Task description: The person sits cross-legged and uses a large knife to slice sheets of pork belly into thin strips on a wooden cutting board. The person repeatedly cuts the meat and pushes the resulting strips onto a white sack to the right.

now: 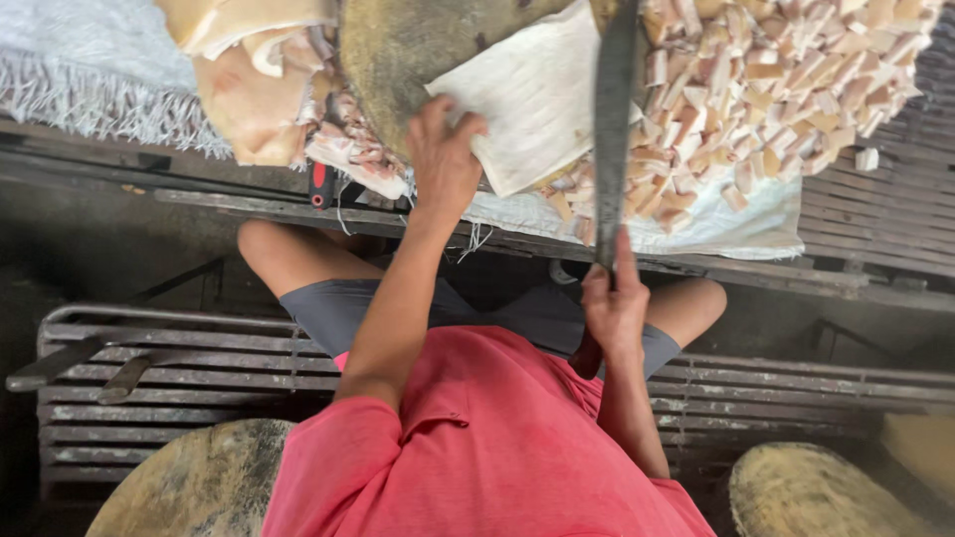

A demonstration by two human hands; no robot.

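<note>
My left hand (443, 159) presses flat on a pale, white slab of fatty skin (532, 94). The slab lies on a round wooden chopping block (398, 50). My right hand (612, 308) grips the handle of a long dark knife (612, 109). Its blade points away from me and lies along the right edge of the slab. To the right of the blade is a big heap of small cut pale pieces (796, 70).
Large uncut slabs (249, 89) lie at the upper left beside a fringed white sack (90, 70). A white cloth (756, 224) lies under the cut heap. A small red and black object (320, 184) rests on the bench edge. Slatted metal grates (179, 368) and two round blocks (199, 487) (816, 492) lie below.
</note>
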